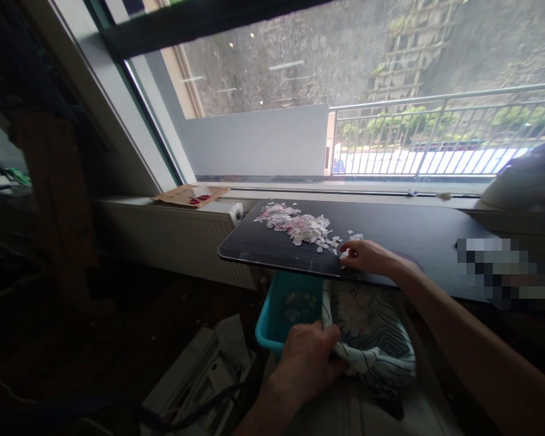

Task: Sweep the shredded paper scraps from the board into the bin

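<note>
At the near edge of the dark table, my right hand (367, 257) has its fingers curled over a few white paper scraps (344, 257). A loose heap of white and pale pink paper scraps (306, 227) lies to its left. Below the table edge, my left hand (309, 351) is closed on the rim of a pale cloth bag (390, 357) with dark wavy lines, which gapes upward. More scraps show inside the bag. Against its left side stands a turquoise bin (264, 330) with some scraps at the bottom.
The dark tabletop (409, 227) reaches to the window sill. A radiator (177, 236) stands at left, with brown paper (177, 195) and red-handled scissors (200, 198) on top. White boxes (204, 375) lie on the floor at lower left. A blurred-out object rests at the table's right.
</note>
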The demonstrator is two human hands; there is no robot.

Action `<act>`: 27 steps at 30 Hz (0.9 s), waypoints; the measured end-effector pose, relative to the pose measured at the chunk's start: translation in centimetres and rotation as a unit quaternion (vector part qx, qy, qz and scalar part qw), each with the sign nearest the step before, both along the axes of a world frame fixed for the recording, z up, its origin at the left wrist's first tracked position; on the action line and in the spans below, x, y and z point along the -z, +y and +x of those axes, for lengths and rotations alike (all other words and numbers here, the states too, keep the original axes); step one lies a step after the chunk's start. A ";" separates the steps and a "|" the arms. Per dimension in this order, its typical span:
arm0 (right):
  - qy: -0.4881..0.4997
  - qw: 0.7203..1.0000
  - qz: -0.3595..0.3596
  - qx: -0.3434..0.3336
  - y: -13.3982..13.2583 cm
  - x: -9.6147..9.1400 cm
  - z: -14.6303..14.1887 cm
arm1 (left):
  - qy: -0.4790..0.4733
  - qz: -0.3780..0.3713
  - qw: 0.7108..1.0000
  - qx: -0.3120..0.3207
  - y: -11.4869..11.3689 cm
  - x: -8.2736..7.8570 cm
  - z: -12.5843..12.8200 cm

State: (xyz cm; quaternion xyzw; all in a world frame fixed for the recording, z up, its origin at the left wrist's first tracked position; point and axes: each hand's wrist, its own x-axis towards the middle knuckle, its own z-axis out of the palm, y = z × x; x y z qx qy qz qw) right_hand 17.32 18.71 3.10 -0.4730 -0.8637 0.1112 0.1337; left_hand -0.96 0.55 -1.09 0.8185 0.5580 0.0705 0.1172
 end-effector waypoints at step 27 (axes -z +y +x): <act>0.373 0.918 -0.064 0.123 -0.1 1.7 2.8 | -0.007 -0.001 1.000 -0.011 0.2 0.3 0.1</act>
